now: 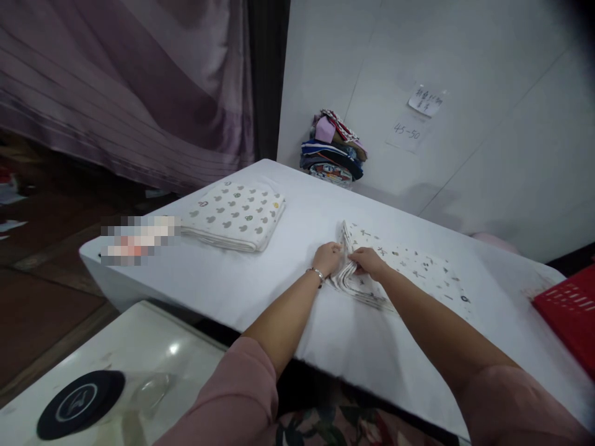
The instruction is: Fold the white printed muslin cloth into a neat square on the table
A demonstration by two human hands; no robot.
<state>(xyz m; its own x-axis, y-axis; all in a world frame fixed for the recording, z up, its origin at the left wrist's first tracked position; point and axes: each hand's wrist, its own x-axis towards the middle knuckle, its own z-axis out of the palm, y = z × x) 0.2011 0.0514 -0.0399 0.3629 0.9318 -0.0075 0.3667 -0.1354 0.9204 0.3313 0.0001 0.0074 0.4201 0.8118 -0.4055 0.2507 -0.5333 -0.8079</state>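
Note:
A layered stack of white printed cloth (413, 266) lies on the white table, its near-left edges curled upward. My left hand (328, 257), with a bracelet at the wrist, is closed on the curled edge from the left. Close beside it, my right hand (368, 262) pinches the same edge from the right, fingers pressed on the layers. Parts of both hands' fingertips are hidden by the cloth and the hands themselves. Farther left rests another folded white cloth stack (235, 217) with grey and coloured motifs, apart from both hands.
The white table (297, 204) meets a pale wall with paper notes (425, 102). Folded clothes (332, 148) are piled at the back. A red perforated basket (569, 310) stands at the right edge. A pale surface with a black round object (81, 404) is at lower left.

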